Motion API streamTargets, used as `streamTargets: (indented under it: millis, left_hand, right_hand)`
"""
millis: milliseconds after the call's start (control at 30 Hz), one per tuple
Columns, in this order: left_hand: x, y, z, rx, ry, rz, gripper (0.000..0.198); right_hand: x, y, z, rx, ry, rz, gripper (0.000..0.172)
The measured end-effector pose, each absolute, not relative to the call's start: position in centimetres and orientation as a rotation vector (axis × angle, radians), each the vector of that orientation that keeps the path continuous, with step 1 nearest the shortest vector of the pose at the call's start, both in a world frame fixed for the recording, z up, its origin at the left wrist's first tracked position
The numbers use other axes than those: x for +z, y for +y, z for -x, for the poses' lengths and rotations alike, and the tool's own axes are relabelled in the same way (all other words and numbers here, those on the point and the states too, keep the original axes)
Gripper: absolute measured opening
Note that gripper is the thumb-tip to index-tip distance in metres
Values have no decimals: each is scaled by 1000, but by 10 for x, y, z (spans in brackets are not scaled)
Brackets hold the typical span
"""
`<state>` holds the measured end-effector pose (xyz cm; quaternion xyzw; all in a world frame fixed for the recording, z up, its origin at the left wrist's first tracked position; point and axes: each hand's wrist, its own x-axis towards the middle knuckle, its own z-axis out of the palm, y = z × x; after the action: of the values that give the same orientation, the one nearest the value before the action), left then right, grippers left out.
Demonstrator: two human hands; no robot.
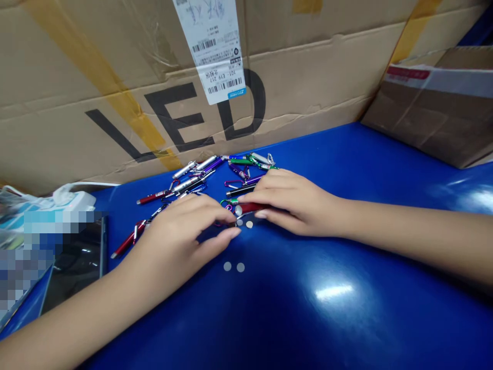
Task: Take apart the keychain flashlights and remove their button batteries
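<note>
Red torch (252,207) is on the blue bench (269,318), btwn the two hands, long axis running approx. L–R, one end toward the L hand (185,226), other end hidden under the R hand (292,203). R hand's fingers & thumb are clamped on it; L hand's thumb & index tips are close, can't tell if pinching anything. Small discs (249,224) lie near the L fingertips, 2 more closer to the wearer. Other torches (188,185) w/ clips lie heaped behind, pointing various ways. Big cardbd box (308,77) marked LED at back, smaller box (435,113) far R; contents hidden.
</note>
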<state>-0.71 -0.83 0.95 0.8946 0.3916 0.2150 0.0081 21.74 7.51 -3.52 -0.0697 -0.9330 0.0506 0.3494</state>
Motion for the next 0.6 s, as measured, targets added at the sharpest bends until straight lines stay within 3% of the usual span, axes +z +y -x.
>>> streamTargets:
  millis: [133,600]
  left_hand:
    - [17,-11,6,857,1186,-2893,12]
    - [10,-12,-2,905,1238,-3098,13]
  right_hand:
    - [-34,73,-216,301,-2451,198,24]
    - [-37,69,-213,232,-2534,167,25]
